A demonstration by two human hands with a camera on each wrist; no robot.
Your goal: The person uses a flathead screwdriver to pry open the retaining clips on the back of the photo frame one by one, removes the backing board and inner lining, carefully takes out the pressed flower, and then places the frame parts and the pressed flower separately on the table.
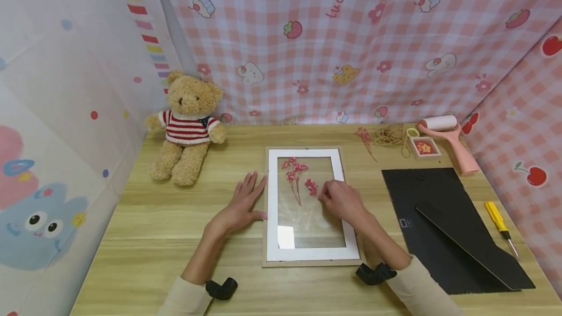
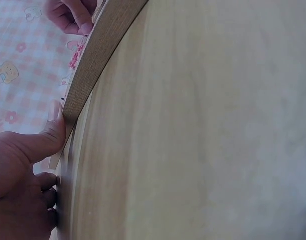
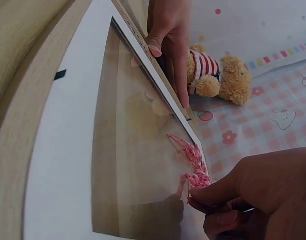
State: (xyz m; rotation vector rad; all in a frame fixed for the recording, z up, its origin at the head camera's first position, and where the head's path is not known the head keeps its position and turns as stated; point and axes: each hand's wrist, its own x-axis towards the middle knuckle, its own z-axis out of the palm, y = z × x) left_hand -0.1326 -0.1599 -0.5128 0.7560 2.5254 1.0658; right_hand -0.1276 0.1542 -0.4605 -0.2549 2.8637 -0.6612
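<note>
A picture frame with a wooden edge and white mat (image 1: pixel 272 208) lies flat on the table, a clear pane (image 1: pixel 316 228) in its middle. On the pane's upper left rests a sprig of pink dried flowers (image 1: pixel 296 168). Over the pane, my right hand (image 1: pixel 343 201) pinches a second, smaller pink flower sprig (image 1: pixel 311 187) between thumb and fingers; in the right wrist view its blossoms (image 3: pixel 196 180) overlap the lying sprig. My left hand (image 1: pixel 237 208) is spread on the table at the frame's left side, its thumb against the wooden edge (image 2: pixel 95 65).
Right of the frame lies a black backing board (image 1: pixel 430 238) with its stand; beyond it is a yellow screwdriver (image 1: pixel 496 216). Toward the back are another pink sprig (image 1: pixel 364 136), twine (image 1: pixel 391 135), a small framed box (image 1: pixel 425 147) and a lint roller (image 1: pixel 461 152). A teddy bear (image 1: pixel 186 128) sits back left.
</note>
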